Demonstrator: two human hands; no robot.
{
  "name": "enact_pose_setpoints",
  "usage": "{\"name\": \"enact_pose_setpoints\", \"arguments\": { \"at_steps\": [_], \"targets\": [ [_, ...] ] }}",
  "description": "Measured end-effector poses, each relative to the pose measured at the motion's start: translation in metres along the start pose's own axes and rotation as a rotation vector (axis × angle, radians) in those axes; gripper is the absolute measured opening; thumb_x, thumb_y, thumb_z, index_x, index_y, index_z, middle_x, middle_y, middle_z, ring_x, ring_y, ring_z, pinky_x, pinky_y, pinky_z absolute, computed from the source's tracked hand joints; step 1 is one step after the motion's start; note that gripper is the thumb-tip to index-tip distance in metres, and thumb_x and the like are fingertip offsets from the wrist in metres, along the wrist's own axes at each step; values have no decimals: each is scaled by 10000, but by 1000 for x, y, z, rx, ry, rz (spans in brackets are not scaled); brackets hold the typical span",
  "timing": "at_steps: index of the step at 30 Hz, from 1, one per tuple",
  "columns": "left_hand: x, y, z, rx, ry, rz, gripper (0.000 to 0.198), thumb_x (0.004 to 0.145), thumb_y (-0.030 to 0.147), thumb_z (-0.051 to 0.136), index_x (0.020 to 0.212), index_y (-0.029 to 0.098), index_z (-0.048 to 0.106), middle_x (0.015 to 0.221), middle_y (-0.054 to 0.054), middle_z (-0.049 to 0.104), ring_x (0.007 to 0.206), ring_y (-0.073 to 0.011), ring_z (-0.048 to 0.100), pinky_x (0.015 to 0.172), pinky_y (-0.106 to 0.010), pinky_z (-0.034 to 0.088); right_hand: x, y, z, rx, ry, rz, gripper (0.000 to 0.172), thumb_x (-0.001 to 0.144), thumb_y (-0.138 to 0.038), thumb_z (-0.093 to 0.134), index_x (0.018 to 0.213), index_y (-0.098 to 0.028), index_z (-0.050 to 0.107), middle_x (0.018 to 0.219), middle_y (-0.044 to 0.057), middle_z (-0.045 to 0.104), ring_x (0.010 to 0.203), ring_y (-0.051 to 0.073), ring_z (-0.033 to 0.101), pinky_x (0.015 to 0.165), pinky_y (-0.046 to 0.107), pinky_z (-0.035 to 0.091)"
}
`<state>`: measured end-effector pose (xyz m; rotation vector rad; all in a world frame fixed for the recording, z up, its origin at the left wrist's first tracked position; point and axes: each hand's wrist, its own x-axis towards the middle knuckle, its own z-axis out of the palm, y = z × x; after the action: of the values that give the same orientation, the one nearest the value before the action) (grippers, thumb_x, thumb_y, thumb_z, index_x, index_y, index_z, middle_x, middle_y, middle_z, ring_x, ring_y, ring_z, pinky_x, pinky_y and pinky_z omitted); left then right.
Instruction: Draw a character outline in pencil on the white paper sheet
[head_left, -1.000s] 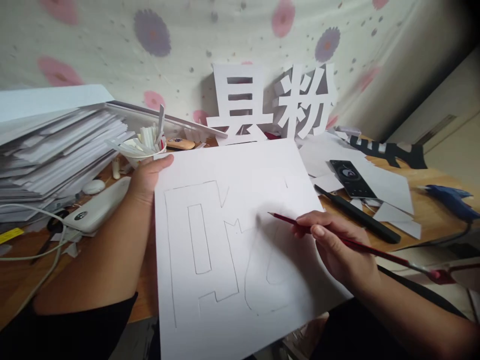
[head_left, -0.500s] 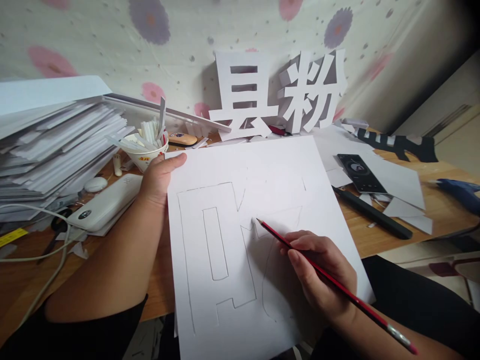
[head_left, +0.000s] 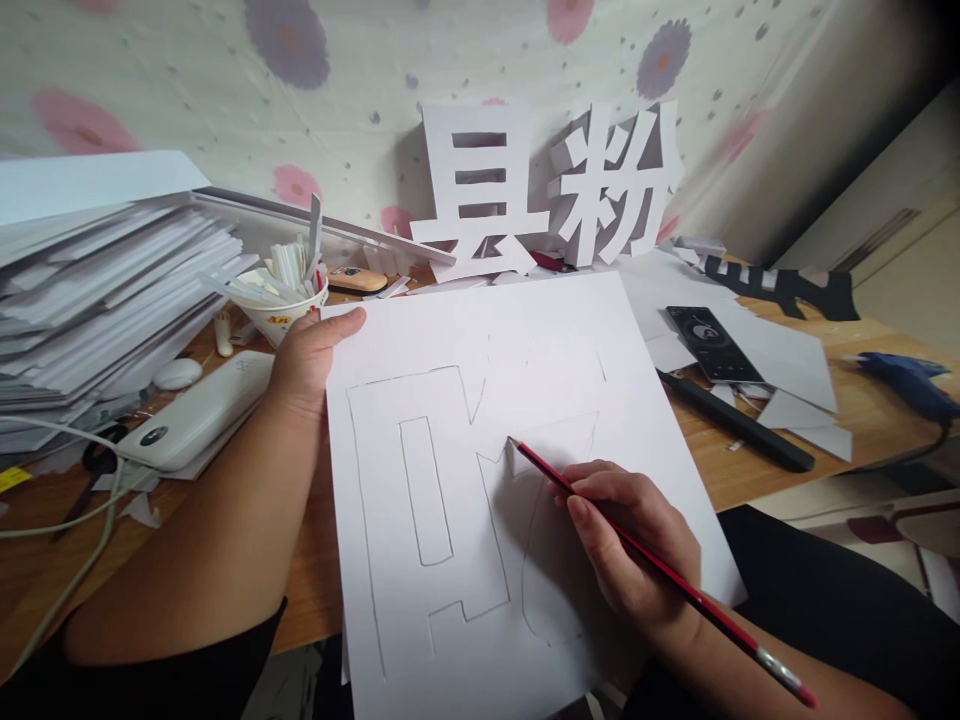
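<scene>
One white drawing sheet (head_left: 469, 500) juts past the table's (head_left: 316, 580) near edge, light and fairly stiff, I judge, with corners easily creased; best held by its rim, where my left hand (head_left: 307, 365) pinches the far left corner. My right hand (head_left: 637, 540) grips a slim pencil (head_left: 675, 580).

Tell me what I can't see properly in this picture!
All in the head view:
Left hand: most fingers are hidden behind the white sheet.
Pencil drawing: any lines under the right hand are covered.
White sheet: bottom left corner cut off by the picture's lower edge.
Phone: screen marks too small to read.
</scene>
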<state>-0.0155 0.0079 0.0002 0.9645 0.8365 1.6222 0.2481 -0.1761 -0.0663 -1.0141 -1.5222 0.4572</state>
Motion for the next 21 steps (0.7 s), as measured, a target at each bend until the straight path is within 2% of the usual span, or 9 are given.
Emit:
{"name": "enact_pose_setpoints", "arguments": {
  "at_steps": [6, 15, 21],
  "targets": [
    [4, 0, -2, 42, 26, 88, 500, 540, 43, 749, 1021, 174, 720, 976, 14, 769, 1054, -329, 707, 921, -445, 602, 0, 1, 0, 75, -3, 37, 171, 888, -105, 600, 981, -249, 596, 946, 54, 709, 783, 179, 696, 663, 296, 571],
    [3, 0, -2, -5, -22, 16, 585, 511, 104, 829, 1078, 187, 711, 960, -7, 776, 989, -353, 725, 900, -476, 607, 2, 2, -2, 48, -7, 69, 152, 890, -114, 608, 954, -252, 602, 936, 41, 712, 762, 168, 696, 660, 287, 571],
    [0, 1, 0, -4, -16, 28, 589, 541, 90, 804, 1112, 190, 701, 966, -9, 780, 974, -336, 733, 899, -470, 607, 3, 5, -1, 73, 16, 92, 153, 899, -128, 607, 971, -262, 610, 946, 40, 709, 799, 179, 706, 689, 304, 587]
  ]
}}
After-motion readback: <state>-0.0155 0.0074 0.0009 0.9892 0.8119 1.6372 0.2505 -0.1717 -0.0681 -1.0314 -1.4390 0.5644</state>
